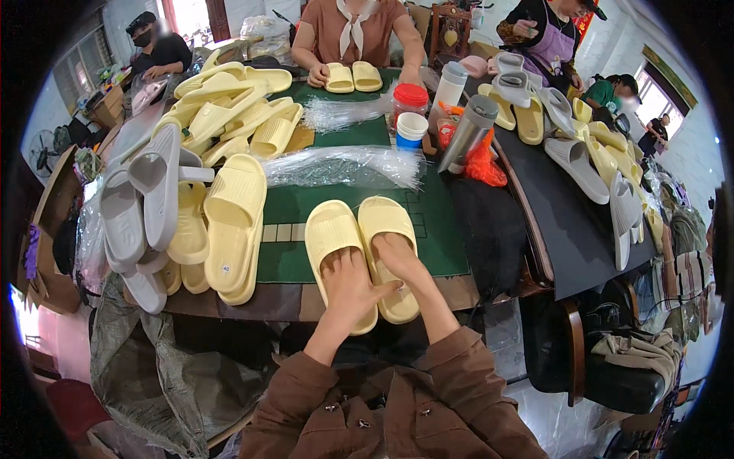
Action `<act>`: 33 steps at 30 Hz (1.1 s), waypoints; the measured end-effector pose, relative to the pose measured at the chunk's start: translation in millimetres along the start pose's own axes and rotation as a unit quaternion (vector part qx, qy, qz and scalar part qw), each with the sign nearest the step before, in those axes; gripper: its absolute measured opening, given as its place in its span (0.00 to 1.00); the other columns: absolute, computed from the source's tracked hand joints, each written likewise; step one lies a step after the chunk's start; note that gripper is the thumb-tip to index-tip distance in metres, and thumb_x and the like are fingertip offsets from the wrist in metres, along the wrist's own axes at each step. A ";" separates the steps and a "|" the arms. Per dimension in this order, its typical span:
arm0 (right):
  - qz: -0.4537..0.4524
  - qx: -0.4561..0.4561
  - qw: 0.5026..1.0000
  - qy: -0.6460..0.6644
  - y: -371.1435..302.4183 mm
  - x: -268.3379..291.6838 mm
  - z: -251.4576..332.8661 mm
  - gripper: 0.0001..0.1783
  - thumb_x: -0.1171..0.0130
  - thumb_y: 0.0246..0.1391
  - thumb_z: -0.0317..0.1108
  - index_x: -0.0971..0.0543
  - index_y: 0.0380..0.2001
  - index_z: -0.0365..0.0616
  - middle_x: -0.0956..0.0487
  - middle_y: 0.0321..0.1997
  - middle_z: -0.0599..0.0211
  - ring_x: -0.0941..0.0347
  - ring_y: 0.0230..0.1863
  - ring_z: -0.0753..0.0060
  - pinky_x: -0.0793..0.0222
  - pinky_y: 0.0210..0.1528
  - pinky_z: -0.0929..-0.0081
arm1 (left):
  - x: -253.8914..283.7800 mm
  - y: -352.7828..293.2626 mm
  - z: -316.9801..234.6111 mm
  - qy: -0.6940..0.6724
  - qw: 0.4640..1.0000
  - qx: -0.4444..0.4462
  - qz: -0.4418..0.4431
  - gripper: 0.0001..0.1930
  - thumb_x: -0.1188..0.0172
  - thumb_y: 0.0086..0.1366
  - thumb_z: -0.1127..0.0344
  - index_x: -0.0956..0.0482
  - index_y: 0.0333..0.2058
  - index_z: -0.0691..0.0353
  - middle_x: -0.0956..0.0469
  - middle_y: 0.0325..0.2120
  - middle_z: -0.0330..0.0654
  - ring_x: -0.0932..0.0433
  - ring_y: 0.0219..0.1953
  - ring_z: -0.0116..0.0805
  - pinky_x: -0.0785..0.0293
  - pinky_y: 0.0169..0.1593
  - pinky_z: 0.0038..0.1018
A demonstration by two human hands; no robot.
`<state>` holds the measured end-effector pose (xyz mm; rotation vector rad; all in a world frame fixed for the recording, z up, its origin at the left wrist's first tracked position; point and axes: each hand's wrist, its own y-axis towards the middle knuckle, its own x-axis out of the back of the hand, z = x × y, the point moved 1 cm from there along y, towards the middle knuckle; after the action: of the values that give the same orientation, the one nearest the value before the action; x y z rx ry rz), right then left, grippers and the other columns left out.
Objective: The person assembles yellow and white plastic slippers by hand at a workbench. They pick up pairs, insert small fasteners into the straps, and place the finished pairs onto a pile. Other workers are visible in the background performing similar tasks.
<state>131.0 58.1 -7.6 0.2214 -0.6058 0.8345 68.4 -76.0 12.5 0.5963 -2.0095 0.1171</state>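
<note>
Two pale yellow slide slippers lie side by side before me at the table's near edge, their toes pointing away. My left hand [350, 281] reaches into the left slipper [331, 222], fingers stretched under its ribbed strap with the tips hidden. Its thumb sticks out sideways to the right slipper [383, 213]. My right hand [395, 256] is pushed into that right slipper, and the strap hides most of its fingers. To the left stand stacked yellow slippers [236, 189] and grey slippers [155, 186].
A bundle of clear plastic ties [344, 166] lies beyond the slippers on the green mat [436, 246]. Behind it are a steel bottle [468, 131], a white-blue tub [411, 131] and a red-lidded jar [410, 99]. Across the table, a person's hands touch another yellow pair [353, 77].
</note>
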 end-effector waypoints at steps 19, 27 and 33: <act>-0.035 -0.104 0.984 0.140 -14.0 1.2 14.1 0.18 0.52 0.54 0.39 0.27 0.35 0.31 0.26 0.34 0.60 0.31 0.38 0.68 0.35 0.40 0.70 | -5.3 8.6 14.4 -0.006 0.999 -0.007 0.033 0.33 0.37 0.54 0.46 0.30 0.45 0.74 0.32 0.47 0.61 0.36 0.54 0.56 0.44 0.56 0.50; -0.201 -0.101 0.959 0.171 -7.0 -29.0 4.7 0.13 0.51 0.53 0.33 0.30 0.31 0.30 0.30 0.31 0.60 0.34 0.30 0.70 0.36 0.34 0.72 | 5.8 10.9 26.7 -0.069 0.995 -0.038 0.061 0.34 0.35 0.52 0.50 0.33 0.46 0.76 0.32 0.45 0.64 0.35 0.52 0.60 0.41 0.56 0.47; -0.270 -0.074 0.932 0.230 -10.3 -34.0 10.3 0.18 0.53 0.54 0.34 0.30 0.35 0.23 0.28 0.42 0.39 0.33 0.45 0.44 0.40 0.50 0.57 | 29.1 15.5 30.6 -0.131 0.972 -0.029 0.194 0.43 0.30 0.45 0.45 0.35 0.47 0.80 0.33 0.48 0.65 0.36 0.55 0.60 0.39 0.57 0.45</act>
<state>116.9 25.8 -18.6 0.0413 -0.1438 0.2825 25.6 -82.9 24.5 0.1806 -2.3596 0.2234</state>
